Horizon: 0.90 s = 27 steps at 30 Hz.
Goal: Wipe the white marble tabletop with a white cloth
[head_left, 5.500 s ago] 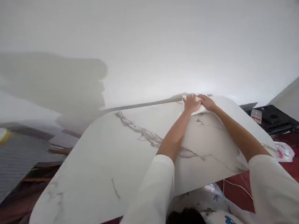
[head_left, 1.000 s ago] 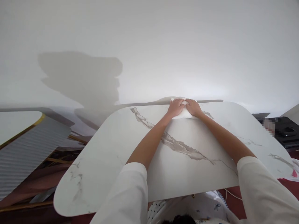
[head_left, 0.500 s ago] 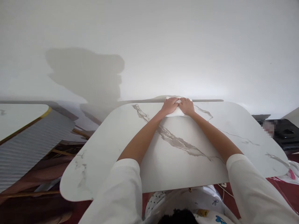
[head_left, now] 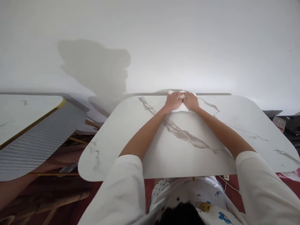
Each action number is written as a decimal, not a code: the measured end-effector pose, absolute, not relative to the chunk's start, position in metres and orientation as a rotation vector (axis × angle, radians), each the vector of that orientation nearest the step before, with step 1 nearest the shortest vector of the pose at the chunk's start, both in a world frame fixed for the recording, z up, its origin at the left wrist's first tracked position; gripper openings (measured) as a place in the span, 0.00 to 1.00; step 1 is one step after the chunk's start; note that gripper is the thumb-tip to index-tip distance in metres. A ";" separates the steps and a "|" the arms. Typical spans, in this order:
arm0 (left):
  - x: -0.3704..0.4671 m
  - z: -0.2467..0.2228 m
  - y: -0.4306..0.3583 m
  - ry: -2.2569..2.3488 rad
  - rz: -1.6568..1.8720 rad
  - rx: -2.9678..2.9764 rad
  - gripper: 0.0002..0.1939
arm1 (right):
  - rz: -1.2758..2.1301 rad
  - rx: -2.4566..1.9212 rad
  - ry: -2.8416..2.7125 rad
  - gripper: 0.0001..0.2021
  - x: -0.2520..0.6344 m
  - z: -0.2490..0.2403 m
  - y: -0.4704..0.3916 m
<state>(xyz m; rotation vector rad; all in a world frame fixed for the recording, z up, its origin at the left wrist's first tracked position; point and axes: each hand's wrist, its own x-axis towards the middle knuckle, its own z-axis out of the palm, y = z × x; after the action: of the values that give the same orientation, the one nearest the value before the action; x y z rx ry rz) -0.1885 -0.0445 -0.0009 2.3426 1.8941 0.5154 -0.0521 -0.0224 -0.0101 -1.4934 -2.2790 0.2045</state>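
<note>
A folded white cloth [head_left: 182,108] lies at the far edge of a white marble-patterned table [head_left: 187,159], close to the wall. On the cloth's left part rests my left hand [head_left: 173,100], palm down with the fingers spread forward. My right hand [head_left: 191,100] lies flat on the right part of the cloth, its fingers also spread. The thumbs nearly meet at the middle of the cloth. Both arms reach forward across the table.
Another marble-patterned table [head_left: 30,109] with a gold edge and a ribbed grey side [head_left: 47,137] stands at the left. A black object [head_left: 292,128] with a white-and-red label is beyond the right end. Behind is a white wall [head_left: 164,47].
The view has shifted, so the table appears slightly higher and further right. Both hands are still on the cloth at the far edge, with little visible movement over the table.
</note>
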 end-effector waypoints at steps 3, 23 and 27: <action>-0.188 0.001 -0.064 1.869 0.491 2.377 0.25 | 0.218 -1.505 -2.255 0.22 -0.052 -0.008 -0.045; -0.180 0.004 -0.266 1.814 0.299 2.353 0.28 | 0.236 -1.641 -2.362 0.28 -0.038 -0.016 -0.252; -0.181 0.004 -0.301 1.792 0.285 2.345 0.29 | 0.267 -1.592 -2.360 0.29 -0.034 -0.020 -0.286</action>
<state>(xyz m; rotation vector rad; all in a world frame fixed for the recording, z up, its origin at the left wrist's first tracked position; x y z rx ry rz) -0.1809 -0.3015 0.0040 2.3451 1.7920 0.2852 -0.0337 -0.2858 -0.0203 -1.5922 -2.3597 0.2671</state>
